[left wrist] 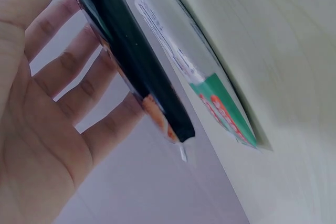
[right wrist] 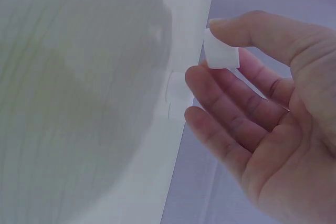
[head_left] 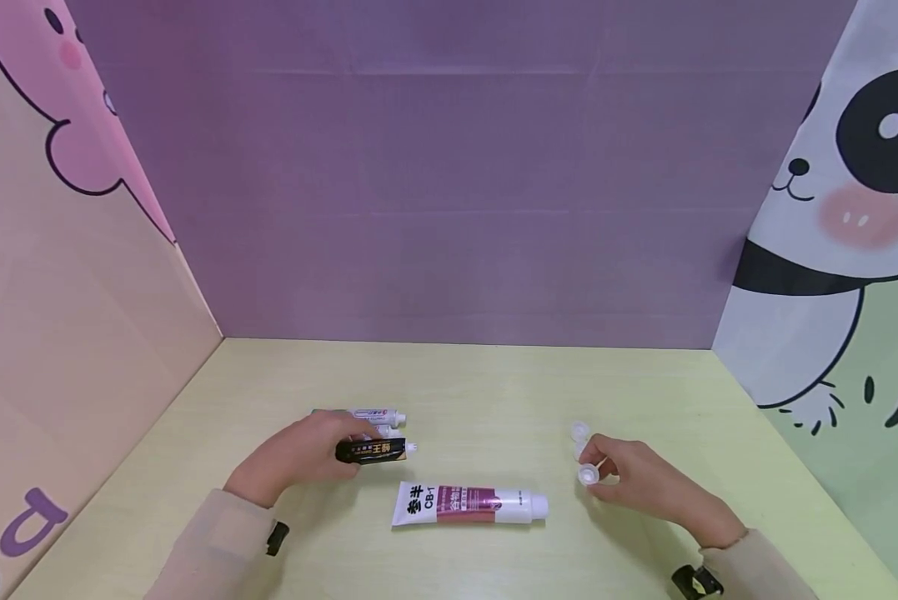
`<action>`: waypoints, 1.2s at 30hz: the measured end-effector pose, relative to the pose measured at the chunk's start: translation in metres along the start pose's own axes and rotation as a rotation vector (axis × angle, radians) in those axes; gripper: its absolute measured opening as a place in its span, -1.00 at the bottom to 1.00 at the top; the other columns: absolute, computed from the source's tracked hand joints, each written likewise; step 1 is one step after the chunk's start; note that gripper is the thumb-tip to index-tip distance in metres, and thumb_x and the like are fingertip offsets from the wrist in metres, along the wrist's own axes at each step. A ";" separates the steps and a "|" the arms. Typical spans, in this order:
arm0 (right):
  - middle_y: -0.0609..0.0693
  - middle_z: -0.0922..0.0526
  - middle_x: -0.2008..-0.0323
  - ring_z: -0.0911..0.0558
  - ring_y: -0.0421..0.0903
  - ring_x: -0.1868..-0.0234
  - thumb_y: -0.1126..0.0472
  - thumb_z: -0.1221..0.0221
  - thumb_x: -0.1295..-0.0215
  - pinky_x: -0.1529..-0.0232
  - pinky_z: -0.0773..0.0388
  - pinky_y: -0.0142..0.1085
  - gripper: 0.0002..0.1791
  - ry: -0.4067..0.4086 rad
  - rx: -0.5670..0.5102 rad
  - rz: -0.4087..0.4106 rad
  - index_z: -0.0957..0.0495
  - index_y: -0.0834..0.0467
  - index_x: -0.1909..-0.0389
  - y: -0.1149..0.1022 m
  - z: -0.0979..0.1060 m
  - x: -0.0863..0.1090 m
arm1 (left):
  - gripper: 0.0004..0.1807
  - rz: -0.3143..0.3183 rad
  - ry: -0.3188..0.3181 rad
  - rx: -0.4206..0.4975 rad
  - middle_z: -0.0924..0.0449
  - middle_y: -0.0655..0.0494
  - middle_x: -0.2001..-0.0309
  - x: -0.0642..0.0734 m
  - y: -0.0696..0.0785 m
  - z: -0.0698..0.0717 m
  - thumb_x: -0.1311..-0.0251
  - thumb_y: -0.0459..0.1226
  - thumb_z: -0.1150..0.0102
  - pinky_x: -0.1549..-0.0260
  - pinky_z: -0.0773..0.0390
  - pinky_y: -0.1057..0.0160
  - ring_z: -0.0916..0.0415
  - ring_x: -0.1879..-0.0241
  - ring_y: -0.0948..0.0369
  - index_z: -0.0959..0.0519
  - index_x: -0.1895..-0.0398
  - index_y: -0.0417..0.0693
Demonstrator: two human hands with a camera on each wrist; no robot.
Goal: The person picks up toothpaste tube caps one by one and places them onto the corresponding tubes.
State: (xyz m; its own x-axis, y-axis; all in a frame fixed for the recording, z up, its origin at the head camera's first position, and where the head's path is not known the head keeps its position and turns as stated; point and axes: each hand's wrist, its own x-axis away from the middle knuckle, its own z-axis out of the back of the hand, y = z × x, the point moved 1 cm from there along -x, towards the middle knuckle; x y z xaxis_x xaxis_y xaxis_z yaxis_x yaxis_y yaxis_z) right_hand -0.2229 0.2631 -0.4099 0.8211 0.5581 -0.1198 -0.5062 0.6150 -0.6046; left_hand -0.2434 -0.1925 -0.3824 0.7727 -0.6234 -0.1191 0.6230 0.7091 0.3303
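Left hand (head_left: pixel 309 454) — fingers clamped on black tube (head_left: pixel 372 451), gold lettering, bare white nozzle (head_left: pixel 412 447); contents hidden. White tubes (head_left: pixel 377 416) just beyond those fingers, on worktop (head_left: pixel 479 562). Between both hands' fingers, white-and-maroon tube (head_left: pixel 467 505). Right hand (head_left: pixel 639 479) — fingers pinching white cap (head_left: pixel 588 474), loose caps (head_left: pixel 580 431) just beyond.

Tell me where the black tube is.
In the head view, the black tube is left of centre, held by the left hand, with the white tubes just beyond it.
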 end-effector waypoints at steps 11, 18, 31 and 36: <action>-0.23 -0.59 0.24 -0.64 -0.25 0.25 0.25 -0.38 -0.21 0.23 -0.59 -0.28 -0.72 0.038 0.043 0.036 -0.48 0.04 0.17 -0.005 -0.002 -0.005 | -0.62 -0.048 0.016 -0.011 -0.66 0.16 0.04 -0.008 0.012 -0.002 -0.02 -0.38 -0.37 0.12 -0.57 0.16 -0.53 0.13 0.24 -0.69 0.03 0.00; -0.25 -0.58 0.27 -0.61 -0.21 0.24 0.25 -0.38 -0.22 0.25 -0.56 -0.26 -0.73 0.071 0.049 0.074 -0.47 0.00 0.21 -0.013 -0.004 -0.006 | -0.62 -0.086 0.027 -0.011 -0.65 0.21 0.06 -0.016 0.022 -0.004 -0.01 -0.37 -0.38 0.15 -0.58 0.20 -0.52 0.17 0.28 -0.69 0.04 0.04; -0.26 -0.58 0.18 -0.57 -0.27 0.23 0.20 -0.31 -0.32 0.18 -0.57 -0.21 -0.80 0.096 0.041 0.135 -0.54 -0.02 0.10 -0.020 -0.014 -0.013 | -0.61 -0.106 0.023 0.008 -0.60 0.38 0.19 -0.028 0.038 -0.013 -0.01 -0.32 -0.39 0.20 -0.53 0.26 -0.46 0.27 0.35 -0.69 0.03 0.14; -0.23 -0.60 0.13 -0.58 -0.30 0.22 0.31 -0.32 -0.27 0.21 -0.59 -0.25 -0.70 0.131 0.055 0.226 -0.59 0.10 0.00 -0.021 -0.015 -0.015 | -0.62 -0.113 0.017 0.020 -0.58 0.35 0.21 -0.032 0.044 -0.016 -0.04 -0.29 -0.39 0.20 -0.53 0.27 -0.45 0.28 0.33 -0.68 0.01 0.14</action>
State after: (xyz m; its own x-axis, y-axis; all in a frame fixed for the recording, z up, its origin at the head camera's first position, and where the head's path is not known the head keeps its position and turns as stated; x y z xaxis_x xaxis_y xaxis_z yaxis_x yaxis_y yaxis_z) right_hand -0.2208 0.2332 -0.4077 0.7108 0.6101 -0.3502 -0.6914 0.5140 -0.5078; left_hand -0.2393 -0.1360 -0.3787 0.6994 -0.6936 -0.1723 0.7042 0.6276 0.3322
